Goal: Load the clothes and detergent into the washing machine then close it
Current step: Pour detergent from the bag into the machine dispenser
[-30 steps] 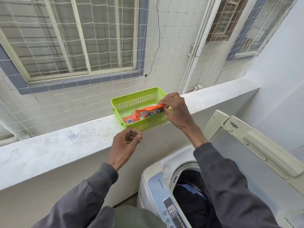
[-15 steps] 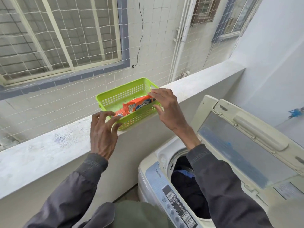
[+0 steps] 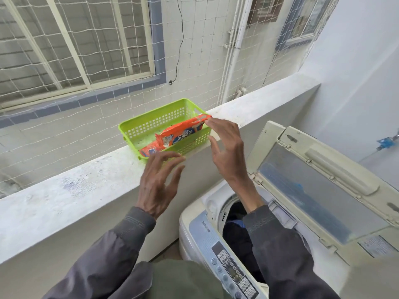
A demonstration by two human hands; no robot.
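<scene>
An orange detergent packet (image 3: 181,134) leans inside a lime-green plastic basket (image 3: 151,124) on the concrete ledge (image 3: 75,190). My right hand (image 3: 226,152) hovers at the basket's right end with its fingers spread, and the fingertips just reach the packet's top corner without gripping it. In front of the basket's near wall is my left hand (image 3: 157,184), also spread and holding nothing. Below, the top-loading washing machine (image 3: 200,234) stands with its lid (image 3: 313,190) raised. Dark clothes (image 3: 235,231) lie in the drum, partly hidden by my right sleeve.
The machine's control panel (image 3: 228,268) faces me at the bottom. Beyond the ledge, a safety net (image 3: 64,130) covers the opening, with a tiled wall and barred window behind. A white wall rises at the right, with a blue tap (image 3: 386,141) on it.
My right hand has loosened from the packet and its fingers have spread. My left hand has come off the basket's left corner and moved right, in front of the basket. The camera has tilted down a little.
</scene>
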